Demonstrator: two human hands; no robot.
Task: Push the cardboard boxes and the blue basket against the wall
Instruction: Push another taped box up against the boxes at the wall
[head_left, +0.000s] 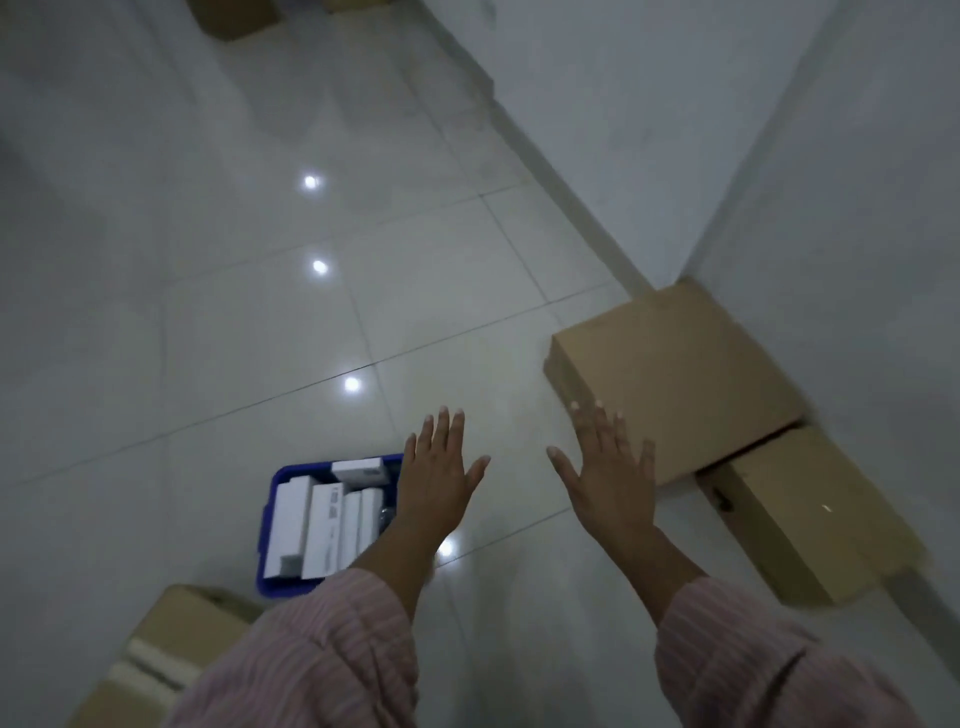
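Two flat cardboard boxes lie along the white wall (831, 197) on the right: a larger one (675, 374) in the corner and a second one (810, 514) nearer to me. My right hand (608, 467) is spread flat, fingertips over the larger box's near edge; whether it touches is unclear. My left hand (439, 467) is also spread, holding nothing, above the right rim of the blue basket (267, 525), which stands on the floor filled with white cartons. A third cardboard box (171, 639) sits at the lower left, partly behind my striped sleeve.
Glossy white floor tiles (260, 312) stretch to the left and ahead, with ceiling lights reflected in them. More cardboard boxes (234, 15) lie far off at the top edge. A wall corner juts out above the larger box.
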